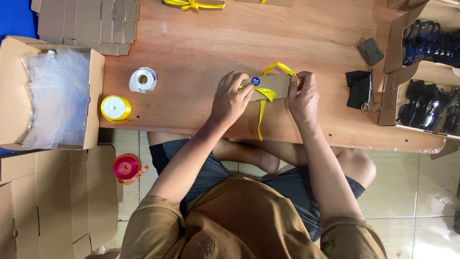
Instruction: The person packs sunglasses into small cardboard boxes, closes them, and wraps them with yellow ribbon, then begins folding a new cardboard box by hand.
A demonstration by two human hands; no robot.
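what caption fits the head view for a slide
Both hands, left hand and right hand, hold yellow ribbon around a small cardboard box on a wooden table.

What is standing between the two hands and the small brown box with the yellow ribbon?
Nothing visible. The left hand and the right hand already rest on the small brown box, one at each end, with the yellow ribbon between them.

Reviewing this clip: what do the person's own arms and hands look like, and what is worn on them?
Both arms are bare from the upper arm down; only short brown sleeves of a T-shirt cover the shoulders. The left hand and right hand are bare too: no gloves, and no watch, bracelet or ring shows from this overhead view. No markings are visible on either forearm.
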